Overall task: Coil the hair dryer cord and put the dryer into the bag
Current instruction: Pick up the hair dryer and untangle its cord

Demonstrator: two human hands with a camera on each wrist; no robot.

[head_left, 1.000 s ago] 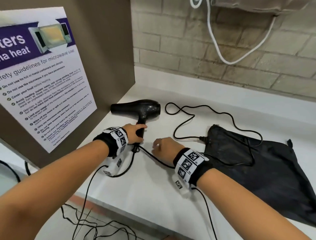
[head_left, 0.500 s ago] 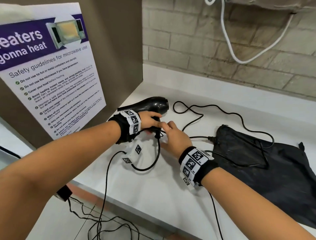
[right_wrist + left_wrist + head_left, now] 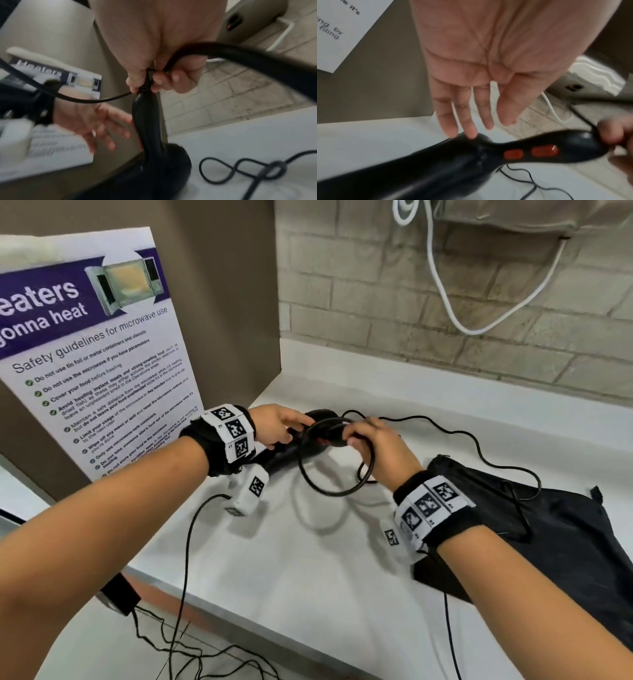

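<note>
The right hand (image 3: 373, 446) is pinching the black cord (image 3: 337, 491) against the butt end of the hair dryer (image 3: 471, 159), fingers curled tight round both, so that one loop of cord is hanging below the hand, clear of the bench (image 3: 308, 559). The left hand (image 3: 277, 428) is lying just beside the dryer with its fingers straight and spread; in the left wrist view its fingertips (image 3: 471, 133) are touching the top of the dryer's body and gripping nothing. The dryer is sitting near the bench's back left corner, close to the brown panel carrying a microwave safety poster (image 3: 99, 350). The rest of the cord is trailing in loose curves along the back of the bench and onto the black bag (image 3: 548, 535), which is lying flat toward the right edge, well apart from the dryer.
</note>
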